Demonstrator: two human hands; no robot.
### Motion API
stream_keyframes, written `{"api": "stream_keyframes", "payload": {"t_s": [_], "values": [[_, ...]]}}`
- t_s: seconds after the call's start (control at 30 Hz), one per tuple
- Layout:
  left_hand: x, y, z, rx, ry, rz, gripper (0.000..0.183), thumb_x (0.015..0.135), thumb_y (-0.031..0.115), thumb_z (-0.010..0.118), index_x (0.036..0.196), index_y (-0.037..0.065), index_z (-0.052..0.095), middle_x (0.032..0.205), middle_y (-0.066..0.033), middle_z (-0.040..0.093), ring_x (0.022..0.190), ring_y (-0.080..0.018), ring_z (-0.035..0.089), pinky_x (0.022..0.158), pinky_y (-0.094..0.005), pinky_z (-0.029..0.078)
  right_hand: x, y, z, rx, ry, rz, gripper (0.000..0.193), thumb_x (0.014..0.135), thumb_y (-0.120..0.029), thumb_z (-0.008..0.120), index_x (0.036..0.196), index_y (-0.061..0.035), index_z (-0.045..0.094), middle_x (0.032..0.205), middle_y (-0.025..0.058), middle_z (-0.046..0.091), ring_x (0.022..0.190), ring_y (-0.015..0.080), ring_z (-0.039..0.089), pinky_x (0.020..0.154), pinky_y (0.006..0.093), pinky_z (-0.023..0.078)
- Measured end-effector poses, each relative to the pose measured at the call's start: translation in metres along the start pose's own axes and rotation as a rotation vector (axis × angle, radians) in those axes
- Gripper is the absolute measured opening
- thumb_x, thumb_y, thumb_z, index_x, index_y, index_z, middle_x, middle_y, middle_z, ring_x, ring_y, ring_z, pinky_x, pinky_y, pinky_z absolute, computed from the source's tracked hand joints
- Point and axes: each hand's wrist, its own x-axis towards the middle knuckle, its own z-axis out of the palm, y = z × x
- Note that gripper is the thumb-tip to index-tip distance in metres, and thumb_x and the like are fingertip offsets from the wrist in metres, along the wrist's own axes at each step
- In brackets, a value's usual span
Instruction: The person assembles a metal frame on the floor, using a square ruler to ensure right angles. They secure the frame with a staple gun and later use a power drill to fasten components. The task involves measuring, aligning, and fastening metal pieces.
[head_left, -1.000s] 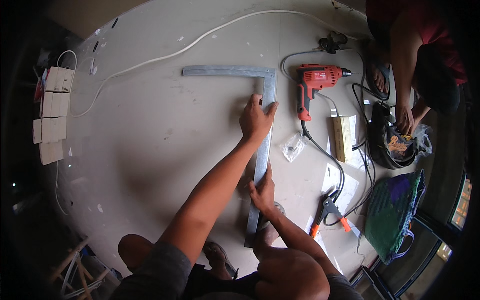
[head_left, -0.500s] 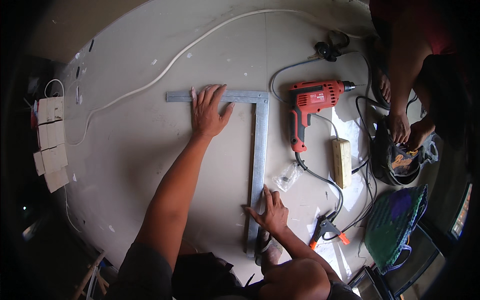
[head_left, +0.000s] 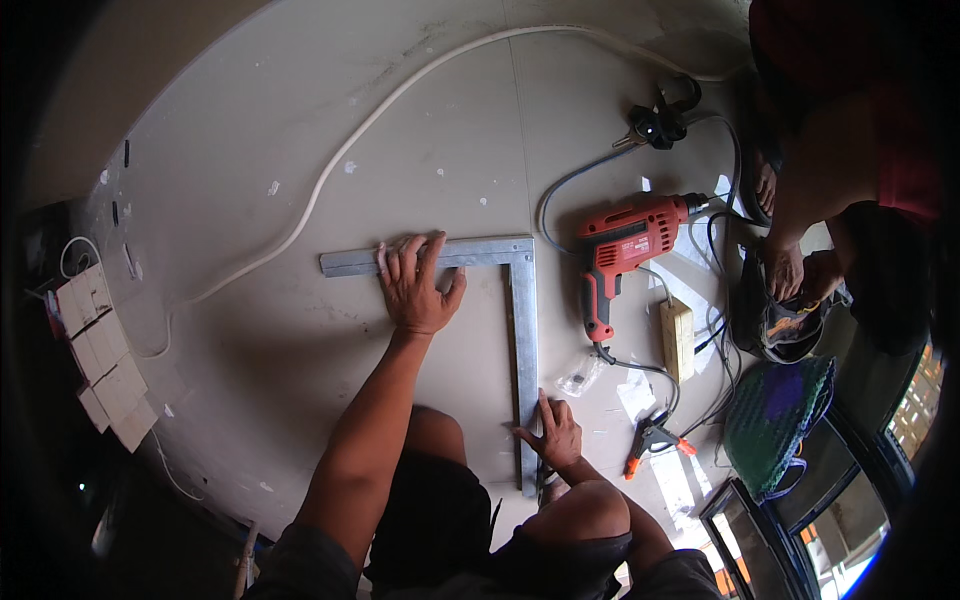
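Observation:
Two flat grey metal bars, joined at a right angle into an L-shaped frame, lie on the floor. The corner is at the far right, with rivet-like dots on it. My left hand holds the far bar, fingers over its far edge and thumb against its near side. Lower down, my right hand has the long bar between its thumb and fingers, close to the near end. A red and black power drill lies to the right of the frame, its bit pointing right.
Right of me are a white power strip, a small plastic bag, an orange-tipped clamp and a woven bag. Another person's hands reach into a dark bag. Stacked pale blocks stand left; a white cable curves across the floor.
My view has shifted, so the frame and drill appear lower. Both hands keep their places on the L-shaped frame. More of my left knee shows.

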Motion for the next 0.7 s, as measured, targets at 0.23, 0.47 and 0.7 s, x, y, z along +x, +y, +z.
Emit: {"api": "stream_keyframes", "payload": {"t_s": [0.23,0.47,0.7], "values": [[0.003,0.000,-0.002,0.015,-0.010,0.039,0.060,0.089,0.040,0.073,0.142,0.013,0.064,0.133,-0.0126,0.054,0.125,-0.0374,0.052,0.119,-0.0641,0.029,-0.001,-0.003,-0.004,-0.012,-0.079,0.076,0.098,0.090,-0.060,0.072,0.166,-0.0149,0.030,0.116,0.0136,0.052,0.105,0.0308,0.058,0.076,0.0430,0.061],[0.004,0.004,0.001,0.066,-0.005,0.076,0.057,0.094,0.038,0.071,0.144,0.012,0.063,0.133,-0.0138,0.054,0.125,-0.0372,0.051,0.118,-0.0626,0.029,0.001,-0.006,-0.015,0.051,-0.108,0.137,0.094,0.091,-0.056,0.073,0.166,-0.0171,0.031,0.123,0.0127,0.053,0.116,0.0296,0.057,0.088,0.0409,0.061],[0.003,-0.001,0.003,0.033,0.066,0.145,0.059,0.092,0.036,0.074,0.143,0.008,0.063,0.132,-0.0129,0.056,0.125,-0.0366,0.052,0.117,-0.0623,0.031,-0.005,-0.011,-0.011,0.113,0.006,0.151,0.093,0.083,-0.047,0.084,0.161,-0.0196,0.042,0.121,0.0105,0.055,0.110,0.0274,0.060,0.084,0.0400,0.060]]}}
